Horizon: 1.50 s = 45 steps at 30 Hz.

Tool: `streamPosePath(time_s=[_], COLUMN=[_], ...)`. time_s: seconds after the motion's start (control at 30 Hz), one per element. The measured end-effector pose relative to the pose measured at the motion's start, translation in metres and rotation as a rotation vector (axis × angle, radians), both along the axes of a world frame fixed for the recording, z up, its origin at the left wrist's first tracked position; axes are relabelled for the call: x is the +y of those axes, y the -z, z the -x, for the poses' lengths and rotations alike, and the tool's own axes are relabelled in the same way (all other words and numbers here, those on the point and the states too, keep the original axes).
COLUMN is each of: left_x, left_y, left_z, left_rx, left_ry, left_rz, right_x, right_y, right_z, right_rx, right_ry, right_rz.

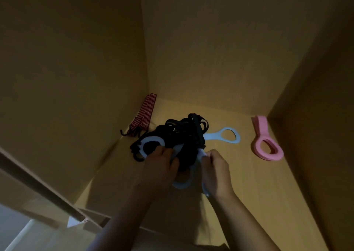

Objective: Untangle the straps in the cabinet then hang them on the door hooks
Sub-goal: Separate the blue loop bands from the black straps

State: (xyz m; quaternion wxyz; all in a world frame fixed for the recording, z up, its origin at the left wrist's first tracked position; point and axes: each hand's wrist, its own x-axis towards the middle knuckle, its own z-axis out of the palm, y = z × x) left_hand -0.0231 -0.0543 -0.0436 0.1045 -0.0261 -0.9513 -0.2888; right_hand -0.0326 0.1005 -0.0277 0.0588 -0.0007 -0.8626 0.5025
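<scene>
two hands: both are working inside the cabinet (220,63), on the black strap tangle (183,135) that is lying on the cabinet floor (229,166)
left hand (161,166): it is closing on a pale blue ring handle (151,141) at the left of the tangle; fingers curled, holding it
right hand (215,172): it is pinching a second pale blue handle (188,181) at the near edge of the tangle
third handle (229,135): it is sticking out to the right of the tangle, lying flat and free
doing it well: i would be keeping one handle pinned and feeding the other back through the loops, loosening instead of tugging, since pulling both apart is likely tightening the knot
other straps: a red striped strap (147,113) is leaning in the left back corner; a pink handle stack (265,141) is lying well apart on the right
surface: the floor is looking like smooth tan board
room: dim light is hiding detail in the black loops; door hooks are not showing
</scene>
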Motion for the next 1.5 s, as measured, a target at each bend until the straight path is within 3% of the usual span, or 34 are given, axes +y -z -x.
streamPosePath(time_s=[0.1, 0.17, 0.23, 0.37, 0.53, 0.73, 0.83, 1.0, 1.07, 1.23, 1.37, 1.5], left_x=[0.002, 0.012, 0.027, 0.038, 0.025, 0.023, 0.020, 0.015, 0.018, 0.018, 0.020, 0.020], left_y=[0.001, 0.003, 0.000, -0.003, -0.045, -0.091, -0.088, -0.055, -0.048, -0.036, -0.007, 0.014], left_z=[0.002, 0.006, 0.010, 0.022, 0.032, 0.074, 0.101, 0.115, 0.111, 0.088, 0.064, 0.040], left_rx=[0.108, 0.101, 0.045, 0.017, -0.017, -0.038, -0.069, -0.201, -0.208, 0.022, 0.229, 0.341], left_ry=[-0.001, -0.015, -0.030, 0.012, 0.020, -0.065, -0.121, -0.179, -0.184, -0.077, 0.043, 0.004], left_rz=[0.050, 0.237, 0.274, -0.032, -0.531, -0.698, -0.575, -0.195, -0.170, -0.139, 0.095, 0.217], right_x=[0.004, 0.005, 0.006, 0.010, 0.023, 0.028, 0.028, 0.030, 0.030, 0.028, 0.024, 0.019], right_y=[-0.013, -0.017, -0.017, -0.015, -0.009, -0.006, -0.006, -0.001, 0.000, 0.004, 0.009, 0.012], right_z=[0.000, -0.001, -0.002, -0.004, -0.008, -0.014, -0.015, -0.016, -0.015, -0.014, -0.014, -0.016], right_rx=[-0.020, -0.020, -0.031, -0.034, -0.058, -0.052, -0.036, -0.027, -0.029, -0.066, -0.091, -0.098], right_ry=[-0.011, -0.041, -0.086, -0.094, 0.109, 0.144, 0.137, 0.095, 0.079, 0.042, 0.009, -0.024], right_rz=[0.246, 0.302, 0.324, 0.299, 0.470, 0.437, 0.405, 0.329, 0.297, 0.285, 0.261, 0.255])
